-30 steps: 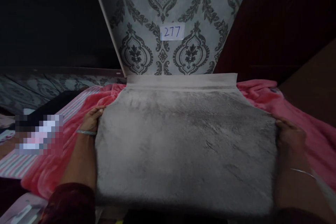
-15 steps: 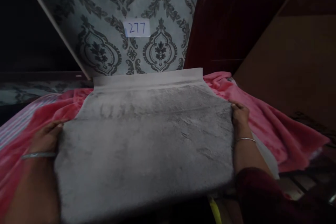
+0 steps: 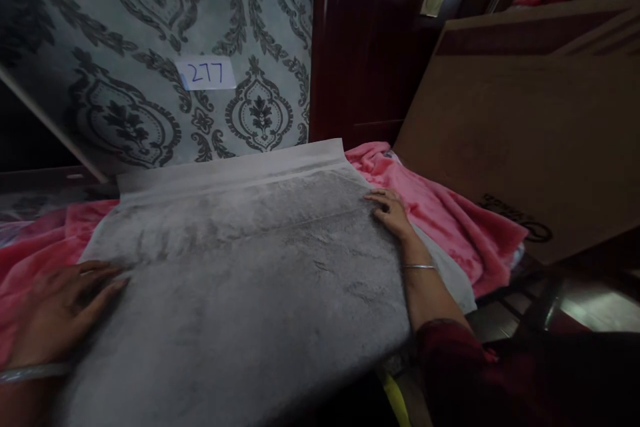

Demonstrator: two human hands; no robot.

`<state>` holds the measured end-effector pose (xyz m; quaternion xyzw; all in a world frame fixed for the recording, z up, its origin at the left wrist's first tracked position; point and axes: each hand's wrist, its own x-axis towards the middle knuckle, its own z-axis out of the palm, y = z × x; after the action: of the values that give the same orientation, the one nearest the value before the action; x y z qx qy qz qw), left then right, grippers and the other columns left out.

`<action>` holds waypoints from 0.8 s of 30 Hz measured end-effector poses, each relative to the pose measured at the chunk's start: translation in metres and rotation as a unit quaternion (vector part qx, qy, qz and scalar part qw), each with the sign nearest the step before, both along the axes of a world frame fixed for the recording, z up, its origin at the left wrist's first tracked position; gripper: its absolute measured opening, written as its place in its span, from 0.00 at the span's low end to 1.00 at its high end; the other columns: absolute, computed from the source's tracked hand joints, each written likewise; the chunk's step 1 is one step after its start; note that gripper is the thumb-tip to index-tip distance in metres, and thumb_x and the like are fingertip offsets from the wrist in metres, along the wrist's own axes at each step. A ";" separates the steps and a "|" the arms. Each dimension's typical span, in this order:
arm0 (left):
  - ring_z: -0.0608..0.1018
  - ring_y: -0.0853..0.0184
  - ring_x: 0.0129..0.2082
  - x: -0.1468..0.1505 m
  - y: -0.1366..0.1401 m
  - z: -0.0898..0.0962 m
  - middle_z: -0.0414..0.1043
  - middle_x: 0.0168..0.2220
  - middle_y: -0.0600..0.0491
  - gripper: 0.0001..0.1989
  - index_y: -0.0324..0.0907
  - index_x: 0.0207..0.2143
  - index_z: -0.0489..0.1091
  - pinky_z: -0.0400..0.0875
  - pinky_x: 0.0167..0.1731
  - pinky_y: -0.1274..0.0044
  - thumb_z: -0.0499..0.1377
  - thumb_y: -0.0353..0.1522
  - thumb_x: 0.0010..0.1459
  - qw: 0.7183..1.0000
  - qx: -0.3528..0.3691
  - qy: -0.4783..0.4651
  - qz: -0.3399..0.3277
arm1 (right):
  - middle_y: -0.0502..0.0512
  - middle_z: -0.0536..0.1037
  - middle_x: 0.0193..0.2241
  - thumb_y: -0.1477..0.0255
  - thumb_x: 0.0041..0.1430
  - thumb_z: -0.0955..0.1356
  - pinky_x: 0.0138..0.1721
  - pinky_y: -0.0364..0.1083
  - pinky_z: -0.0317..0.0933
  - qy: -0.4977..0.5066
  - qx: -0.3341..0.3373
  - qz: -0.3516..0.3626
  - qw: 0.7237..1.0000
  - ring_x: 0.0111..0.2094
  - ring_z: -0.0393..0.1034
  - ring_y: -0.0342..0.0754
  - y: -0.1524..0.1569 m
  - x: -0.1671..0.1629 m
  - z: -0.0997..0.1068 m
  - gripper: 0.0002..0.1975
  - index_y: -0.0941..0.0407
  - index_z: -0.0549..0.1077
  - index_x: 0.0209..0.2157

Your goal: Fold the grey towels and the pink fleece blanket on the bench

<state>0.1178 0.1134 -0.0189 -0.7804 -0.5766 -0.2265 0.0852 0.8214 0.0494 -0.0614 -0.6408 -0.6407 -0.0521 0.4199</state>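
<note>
A grey plush cloth (image 3: 240, 280) lies spread out before me, with a smooth pale band (image 3: 235, 170) along its far end. My left hand (image 3: 67, 310) rests at the cloth's left side, its fingers stretched out and the thumb apart from them. On the right edge, my right hand (image 3: 393, 213) touches the cloth with its fingers extended and the thumb held away. Under the grey cloth, a pink blanket (image 3: 440, 207) shows on both sides.
A big cardboard box (image 3: 525, 113) leans at the right. Behind the cloth stand a patterned wall (image 3: 210, 20) with a paper label (image 3: 207, 73) reading 277 and a dark red door (image 3: 365, 47). A dark panel (image 3: 30, 133) is at the left.
Both hands have loosened from pinching the cloth's side edges to lying with fingers apart. The view has swung right, showing more of the cardboard box.
</note>
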 end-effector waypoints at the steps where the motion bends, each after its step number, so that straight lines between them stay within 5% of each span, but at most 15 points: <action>1: 0.77 0.48 0.50 0.004 0.000 0.000 0.79 0.45 0.48 0.22 0.55 0.36 0.76 0.68 0.56 0.56 0.48 0.53 0.54 1.000 -0.001 -0.017 -0.017 | 0.55 0.77 0.52 0.76 0.46 0.66 0.63 0.61 0.53 -0.006 -0.010 0.008 1.000 0.57 0.66 0.57 0.000 -0.001 -0.001 0.26 0.48 0.82 0.46; 9: 0.79 0.45 0.43 0.013 -0.004 0.004 0.80 0.35 0.47 0.19 0.54 0.26 0.74 0.73 0.48 0.54 0.49 0.51 0.53 0.999 0.017 -0.035 -0.024 | 0.58 0.82 0.42 0.72 0.56 0.66 0.59 0.64 0.54 -0.033 -0.052 -0.022 0.998 0.50 0.70 0.58 0.009 -0.005 -0.004 0.11 0.51 0.81 0.37; 16: 0.80 0.51 0.40 0.025 -0.023 0.023 0.80 0.33 0.48 0.17 0.49 0.28 0.71 0.75 0.47 0.60 0.50 0.48 0.56 0.995 0.051 -0.086 0.011 | 0.61 0.81 0.38 0.68 0.60 0.64 0.53 0.61 0.59 -0.036 0.021 -0.090 0.995 0.44 0.71 0.59 0.007 -0.006 -0.009 0.11 0.53 0.78 0.36; 24: 0.80 0.54 0.42 0.011 -0.023 0.015 0.80 0.38 0.45 0.21 0.45 0.34 0.73 0.75 0.47 0.64 0.48 0.49 0.57 0.998 -0.055 -0.034 0.015 | 0.61 0.81 0.37 0.64 0.58 0.62 0.49 0.60 0.64 -0.004 0.013 -0.050 0.999 0.42 0.73 0.59 0.009 0.001 -0.019 0.13 0.53 0.77 0.34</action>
<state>0.1292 0.0906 -0.0042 -0.7669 -0.6026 -0.2192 0.0263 0.8226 0.0586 -0.0802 -0.6664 -0.6089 -0.0838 0.4221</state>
